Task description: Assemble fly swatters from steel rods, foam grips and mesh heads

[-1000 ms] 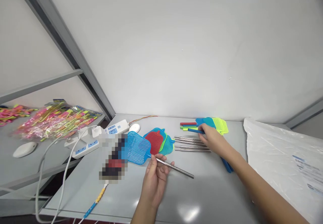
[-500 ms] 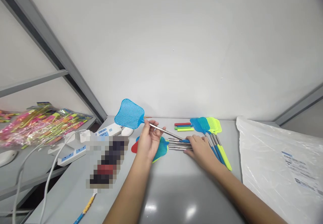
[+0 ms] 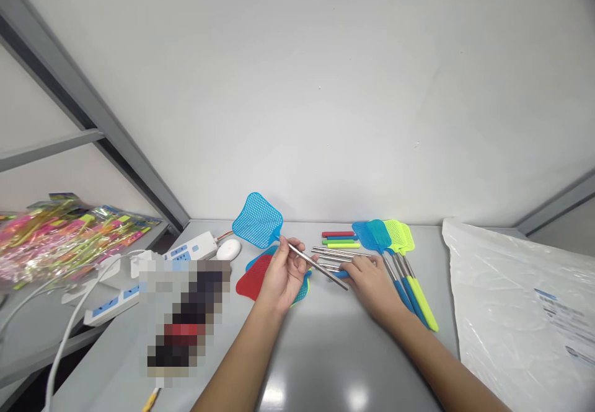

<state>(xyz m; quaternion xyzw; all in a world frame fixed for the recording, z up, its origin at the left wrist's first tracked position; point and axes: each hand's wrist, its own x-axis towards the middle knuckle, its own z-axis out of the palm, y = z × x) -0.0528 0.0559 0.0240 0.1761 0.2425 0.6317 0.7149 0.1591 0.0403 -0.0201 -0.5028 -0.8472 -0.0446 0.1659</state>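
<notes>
My left hand [image 3: 284,276] is closed around the metal rod of a blue fly swatter [image 3: 258,221]. Its mesh head points up and to the left, and the bare rod end reaches down near my right fingers. My right hand [image 3: 369,282] has its fingers curled over a blue handle grip [image 3: 342,274], most of which is hidden under the hand. Several loose metal rods [image 3: 332,253] lie between the hands. Below my left hand, a red swatter head [image 3: 253,277] overlaps a blue one and a teal one [image 3: 303,289], partly covered by the hand.
Loose coloured grips [image 3: 341,238] lie by the wall. Swatters with handles [image 3: 421,297] fan out to the right, beside a white plastic bag [image 3: 506,313]. At left are a power strip [image 3: 195,248], a white round-edged device [image 3: 229,249], a blurred-out object [image 3: 190,313] and bagged colourful items [image 3: 83,232].
The swatter has moved right and its rod end has come away from the blue grip, now showing bare in front of it. My right hand stays low by the rods. The view has shifted slightly.
</notes>
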